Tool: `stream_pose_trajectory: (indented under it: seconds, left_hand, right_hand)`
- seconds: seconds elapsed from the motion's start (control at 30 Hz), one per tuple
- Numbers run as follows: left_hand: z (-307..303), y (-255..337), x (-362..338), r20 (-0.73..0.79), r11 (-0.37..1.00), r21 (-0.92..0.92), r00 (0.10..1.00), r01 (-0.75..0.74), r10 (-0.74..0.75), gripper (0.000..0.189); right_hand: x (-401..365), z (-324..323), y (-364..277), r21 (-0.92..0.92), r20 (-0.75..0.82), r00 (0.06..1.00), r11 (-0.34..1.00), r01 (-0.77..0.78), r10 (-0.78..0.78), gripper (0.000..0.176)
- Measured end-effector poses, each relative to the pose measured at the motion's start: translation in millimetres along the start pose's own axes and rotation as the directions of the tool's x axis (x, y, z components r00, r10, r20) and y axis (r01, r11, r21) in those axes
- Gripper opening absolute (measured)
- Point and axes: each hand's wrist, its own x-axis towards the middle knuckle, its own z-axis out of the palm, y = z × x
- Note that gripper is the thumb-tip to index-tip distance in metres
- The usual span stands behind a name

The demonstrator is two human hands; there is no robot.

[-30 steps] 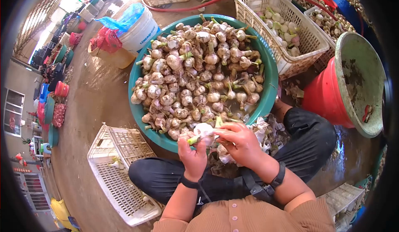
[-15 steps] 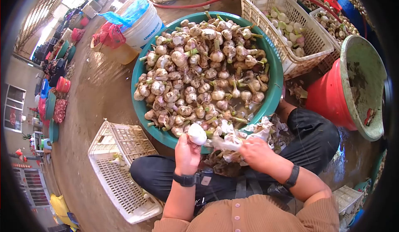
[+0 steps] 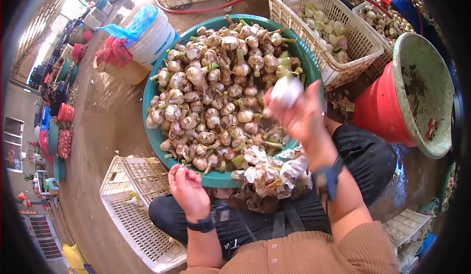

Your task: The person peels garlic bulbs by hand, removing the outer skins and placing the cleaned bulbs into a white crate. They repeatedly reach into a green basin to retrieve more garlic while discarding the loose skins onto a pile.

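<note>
My right hand is raised over the right side of the green tub, its fingers around a clean white garlic bulb smeared by motion. My left hand hovers just off the tub's near left rim with thumb and fingers pinched together; what they hold, if anything, is too small to make out. Unpeeled, soil-stained garlic bulbs with cut green stems fill the tub, some sitting in brown water. Papery garlic skins are heaped on the near rim and below it.
Left of my knee stands a white plastic crate with a few garlic pieces. Peeled bulbs lie in another crate at the upper right. A red bucket and a tilted green basin are on the right. A red hose crosses behind.
The white bulb has passed from my left hand to my right, which swung up and right over the tub. My left hand moved left and down. The skins now rest on the heap.
</note>
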Motion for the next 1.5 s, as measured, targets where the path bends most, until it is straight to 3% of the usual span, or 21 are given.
stream_pose_trajectory:
  seconds: [0.07, 0.13, 0.2, 0.27, 0.3, 0.37, 0.4, 0.53, 0.6, 0.63, 0.8, 0.9, 0.97, 1.03, 1.07, 1.13, 1.2, 1.27, 1.33, 1.4, 1.5]
  left_hand:
    - [-3, -5, -6, -0.009, 0.974, 0.118, 0.981, 0.195, -0.195, 0.023]
    - [-13, -22, -10, -0.001, 0.867, 0.226, 0.891, 0.443, -0.455, 0.038]
    - [-11, -37, -18, 0.010, 0.839, 0.195, 0.855, 0.508, -0.519, 0.034]
    - [4, -40, -20, 0.020, 0.853, 0.197, 0.868, 0.482, -0.495, 0.033]
    - [10, -40, -21, 0.024, 0.864, 0.203, 0.880, 0.461, -0.475, 0.032]
    - [19, -42, -12, 0.036, 0.870, 0.281, 0.901, 0.406, -0.432, 0.032]
    - [23, -43, -7, 0.061, 0.868, 0.355, 0.918, 0.348, -0.393, 0.033]
    - [43, -61, 0, 0.062, 0.712, 0.460, 0.781, 0.531, -0.622, 0.037]
    - [44, -73, 3, 0.203, 0.679, 0.558, 0.715, 0.477, -0.669, 0.036]
    - [50, -81, -4, 0.269, 0.822, 0.444, 0.822, 0.355, -0.501, 0.033]
    - [39, -81, -10, 0.310, 0.777, 0.606, 0.850, 0.168, -0.426, 0.022]
    - [38, -78, -11, 0.306, 0.784, 0.598, 0.857, 0.165, -0.414, 0.024]
    - [45, -62, -15, 0.211, 0.768, 0.512, 0.810, 0.385, -0.547, 0.025]
    - [29, -65, -12, 0.255, 0.757, 0.435, 0.740, 0.487, -0.623, 0.025]
    - [20, -68, -10, 0.308, 0.727, 0.361, 0.661, 0.584, -0.685, 0.025]
    - [20, -67, -8, 0.338, 0.698, 0.366, 0.611, 0.616, -0.716, 0.031]
    - [26, -65, -9, 0.350, 0.794, 0.297, 0.712, 0.531, -0.608, 0.033]
    - [29, -57, -9, 0.378, 0.793, 0.294, 0.696, 0.534, -0.610, 0.038]
    - [33, -48, -9, 0.334, 0.679, 0.661, 0.685, 0.319, -0.647, 0.043]
    - [27, -49, -7, 0.312, 0.638, 0.694, 0.660, 0.333, -0.684, 0.053]
    - [26, -48, -14, 0.540, 0.740, 0.672, 0.678, 0.011, -0.500, 0.050]
  right_hand:
    - [34, -23, -13, -0.141, -0.520, 0.843, 0.987, 0.071, -0.135, 0.055]
    - [51, -80, 28, -0.258, -0.686, 0.727, 0.931, -0.257, 0.010, 0.053]
    - [62, -187, 82, -0.391, -0.739, 0.667, 0.867, -0.309, -0.096, 0.045]
    - [75, -196, 110, -0.472, -0.867, 0.422, 0.706, -0.527, -0.264, 0.030]
    - [73, -214, 110, -0.464, -0.872, 0.418, 0.705, -0.536, -0.256, 0.030]
    - [77, -245, 99, -0.574, -0.788, 0.612, 0.428, -0.699, -0.058, 0.020]
    - [49, -146, 84, -0.618, -0.714, 0.683, 0.595, -0.513, -0.154, 0.028]
    - [-22, -45, 81, -0.962, -0.177, 0.968, 0.237, -0.133, -0.176, 0.026]
    - [-47, -32, 91, -0.948, 0.297, 0.939, -0.171, 0.269, -0.171, 0.019]
    - [-54, -22, 86, -0.948, 0.295, 0.940, -0.172, 0.266, -0.171, 0.019]
    - [-72, -4, 79, -0.846, 0.328, 0.943, -0.428, 0.320, 0.055, 0.014]
    - [-69, -9, 88, -0.886, 0.305, 0.952, -0.366, 0.284, 0.000, 0.019]
    - [-65, -15, 91, -0.915, 0.273, 0.962, -0.315, 0.254, -0.016, 0.018]
    - [-63, -24, 90, -0.955, -0.209, 0.962, 0.176, -0.240, 0.177, 0.019]
    - [-64, -27, 92, -0.954, -0.212, 0.961, 0.175, -0.243, 0.175, 0.019]
    - [-65, -27, 94, -0.610, -0.353, 0.889, 0.649, -0.456, 0.293, 0.019]
    - [-69, -15, 92, -0.567, -0.366, 0.883, 0.681, -0.463, 0.295, 0.016]
    - [-76, -6, 90, -0.833, -0.248, 0.948, 0.456, -0.313, 0.197, 0.016]
    - [-79, -11, 93, -0.918, -0.137, 0.989, 0.369, -0.146, 0.050, 0.016]
    - [-78, -9, 90, -0.871, -0.282, 0.959, 0.416, -0.262, 0.014, 0.019]
    - [-66, -27, 88, -0.357, -0.519, 0.800, 0.774, -0.523, 0.301, 0.020]
